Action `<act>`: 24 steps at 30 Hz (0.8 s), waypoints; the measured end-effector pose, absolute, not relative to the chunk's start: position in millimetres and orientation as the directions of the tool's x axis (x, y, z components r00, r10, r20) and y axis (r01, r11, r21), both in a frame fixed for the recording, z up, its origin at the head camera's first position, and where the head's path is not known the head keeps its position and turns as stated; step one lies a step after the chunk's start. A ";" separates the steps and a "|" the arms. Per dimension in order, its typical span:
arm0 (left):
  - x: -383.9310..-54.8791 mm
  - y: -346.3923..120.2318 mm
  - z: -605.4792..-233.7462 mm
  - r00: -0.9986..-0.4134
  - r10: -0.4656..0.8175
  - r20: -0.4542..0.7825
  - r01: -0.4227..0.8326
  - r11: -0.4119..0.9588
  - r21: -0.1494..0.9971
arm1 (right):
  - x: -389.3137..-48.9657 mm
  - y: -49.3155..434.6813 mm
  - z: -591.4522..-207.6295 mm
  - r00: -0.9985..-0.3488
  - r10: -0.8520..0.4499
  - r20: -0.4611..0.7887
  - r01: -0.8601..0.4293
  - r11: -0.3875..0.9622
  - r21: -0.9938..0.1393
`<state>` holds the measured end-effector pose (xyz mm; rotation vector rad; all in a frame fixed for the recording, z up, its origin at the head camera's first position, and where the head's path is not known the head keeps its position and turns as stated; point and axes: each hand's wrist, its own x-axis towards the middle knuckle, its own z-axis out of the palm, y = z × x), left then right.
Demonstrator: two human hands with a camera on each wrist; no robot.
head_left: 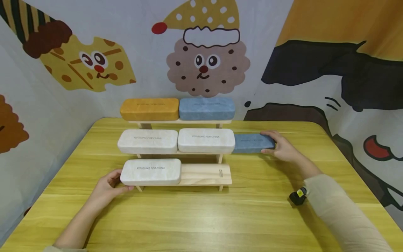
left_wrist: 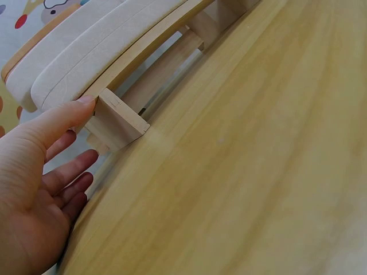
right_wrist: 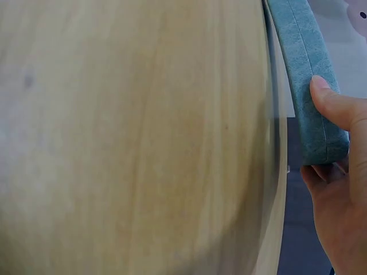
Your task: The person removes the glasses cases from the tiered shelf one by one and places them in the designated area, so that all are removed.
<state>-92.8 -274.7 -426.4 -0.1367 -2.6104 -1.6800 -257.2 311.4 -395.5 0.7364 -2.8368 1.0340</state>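
My right hand (head_left: 281,147) pinches the right end of a blue glasses case (right_wrist: 307,74), thumb on one long side. In the head view this blue case (head_left: 252,143) extends right from the middle tier, its left end beside the right white case (head_left: 206,140). My left hand (head_left: 105,190) is at the left end of the bottom tier of a wooden stand (head_left: 204,174), beside a white glasses case (head_left: 151,172). In the left wrist view the thumb (left_wrist: 80,112) touches the tier's end, just under the case; the other fingers are loosely bent, holding nothing.
An orange case (head_left: 149,109) and a light blue case (head_left: 206,109) stand on the top tier. Another white case (head_left: 147,141) is at the middle tier's left. The stand rests on a wooden table (head_left: 201,220), before a cartoon-printed curtain (head_left: 145,21).
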 end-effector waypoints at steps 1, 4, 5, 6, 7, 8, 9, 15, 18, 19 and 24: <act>-92.7 -274.6 -426.6 -0.995 0.055 0.077 0.093 0.410 0.907 | -257.5 311.5 -396.1 -0.888 -0.420 0.185 -0.441 0.666 -0.601; -92.6 -274.3 -426.9 -0.995 0.054 0.080 0.095 0.409 0.908 | -258.1 311.7 -397.8 -0.889 -0.422 0.179 -0.437 0.664 -0.606; -92.7 -274.4 -427.0 -0.995 0.055 0.081 0.096 0.408 0.908 | -258.3 311.9 -398.3 -0.888 -0.424 0.179 -0.438 0.664 -0.606; -92.8 -274.4 -427.1 -0.995 0.056 0.083 0.099 0.409 0.907 | -258.7 311.9 -398.7 -0.887 -0.427 0.178 -0.440 0.663 -0.606; -93.0 -274.6 -427.1 -0.995 0.057 0.084 0.100 0.410 0.907 | -259.0 311.9 -398.9 -0.886 -0.429 0.176 -0.441 0.661 -0.607; -93.2 -274.7 -427.2 -0.995 0.058 0.085 0.102 0.411 0.906 | -259.4 312.0 -399.3 -0.885 -0.432 0.173 -0.442 0.661 -0.607; -93.2 -274.8 -427.2 -0.995 0.058 0.086 0.102 0.414 0.905 | -259.8 312.0 -399.5 -0.884 -0.436 0.171 -0.443 0.661 -0.605; -93.6 -275.2 -427.8 -0.995 0.053 0.084 0.098 0.418 0.903 | -262.6 313.7 -402.3 -0.880 -0.453 0.144 -0.444 0.678 -0.585; -93.6 -274.9 -428.1 -0.995 0.052 0.088 0.102 0.418 0.902 | -262.7 314.8 -403.6 -0.885 -0.451 0.121 -0.429 0.686 -0.588; -93.7 -274.8 -428.0 -0.995 0.052 0.089 0.102 0.417 0.903 | -262.6 314.9 -403.8 -0.886 -0.449 0.114 -0.424 0.688 -0.589; -94.1 -274.8 -426.4 -0.995 0.052 0.085 0.099 0.415 0.904 | -261.9 314.6 -403.6 -0.892 -0.443 0.092 -0.408 0.698 -0.589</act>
